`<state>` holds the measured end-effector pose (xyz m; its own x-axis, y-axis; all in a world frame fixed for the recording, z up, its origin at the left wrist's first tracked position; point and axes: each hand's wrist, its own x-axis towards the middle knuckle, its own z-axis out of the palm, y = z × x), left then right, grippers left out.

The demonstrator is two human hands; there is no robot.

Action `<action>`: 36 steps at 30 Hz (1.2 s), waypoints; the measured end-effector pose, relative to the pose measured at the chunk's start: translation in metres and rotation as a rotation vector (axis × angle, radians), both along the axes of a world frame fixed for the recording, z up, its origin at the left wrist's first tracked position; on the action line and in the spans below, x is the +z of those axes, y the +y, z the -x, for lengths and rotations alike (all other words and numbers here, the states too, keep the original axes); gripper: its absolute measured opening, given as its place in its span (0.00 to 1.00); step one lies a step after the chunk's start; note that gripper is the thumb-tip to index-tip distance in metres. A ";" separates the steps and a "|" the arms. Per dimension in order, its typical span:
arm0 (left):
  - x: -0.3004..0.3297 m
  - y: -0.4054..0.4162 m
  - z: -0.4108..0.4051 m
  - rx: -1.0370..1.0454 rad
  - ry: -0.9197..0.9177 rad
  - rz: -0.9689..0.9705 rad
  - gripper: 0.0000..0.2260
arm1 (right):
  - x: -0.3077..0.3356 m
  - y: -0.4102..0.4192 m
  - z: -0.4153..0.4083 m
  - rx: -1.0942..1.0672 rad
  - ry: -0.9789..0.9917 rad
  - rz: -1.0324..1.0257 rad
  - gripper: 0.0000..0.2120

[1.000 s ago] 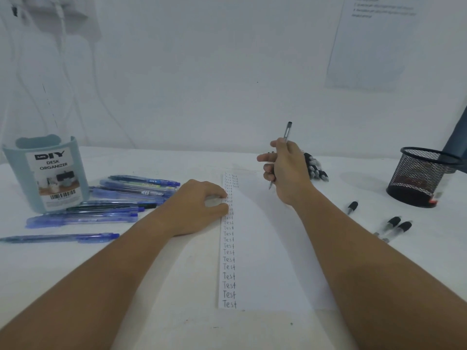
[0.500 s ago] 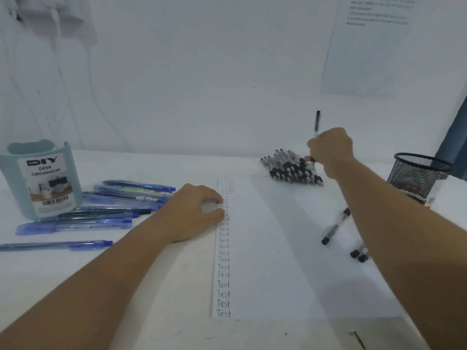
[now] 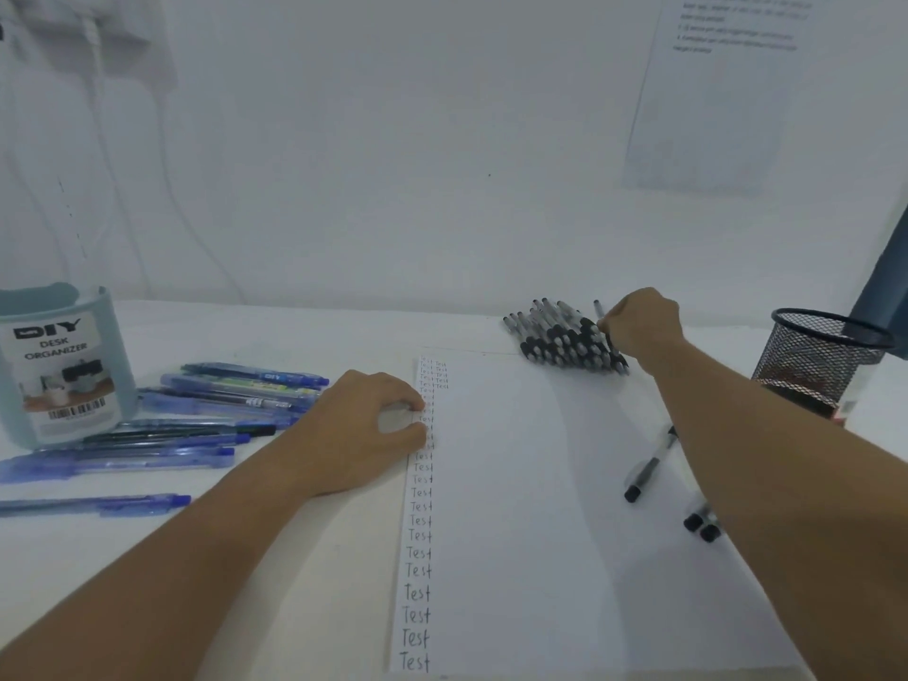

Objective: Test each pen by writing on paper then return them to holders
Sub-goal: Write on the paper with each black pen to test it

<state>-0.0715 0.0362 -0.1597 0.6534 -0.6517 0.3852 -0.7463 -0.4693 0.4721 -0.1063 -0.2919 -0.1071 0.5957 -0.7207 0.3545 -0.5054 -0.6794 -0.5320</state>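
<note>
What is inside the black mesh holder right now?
Through the black mesh holder only a blurred reddish patch shows near its bottom. No pens stick out above its rim. The mesh hides what the patch is.

Dim, flat, bluish-white light, soft shadow from the right forearm across the paper, no glare, mild overall softness, wall notice text unreadable at far right, wide-angle bending toward left and right edges.

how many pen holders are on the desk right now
2. The pale blue plastic desk organizer stands at the far left behind the loose blue pens. The black wire mesh cup stands at the far right, beyond the right forearm.
</note>
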 end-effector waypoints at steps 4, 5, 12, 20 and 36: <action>-0.001 -0.001 -0.002 -0.009 -0.030 -0.010 0.11 | -0.004 -0.003 -0.002 0.017 0.043 -0.010 0.11; -0.001 -0.001 -0.002 -0.010 -0.030 -0.008 0.10 | -0.004 -0.003 -0.001 0.014 0.036 -0.049 0.11; -0.003 0.000 -0.003 -0.004 -0.017 -0.019 0.11 | -0.004 -0.004 0.011 0.050 0.022 -0.043 0.12; -0.001 0.000 -0.003 0.001 -0.005 -0.010 0.11 | 0.006 0.001 0.037 0.152 -0.027 -0.076 0.09; 0.002 0.001 0.009 0.046 0.043 -0.033 0.14 | 0.030 0.050 0.117 0.570 0.808 0.028 0.17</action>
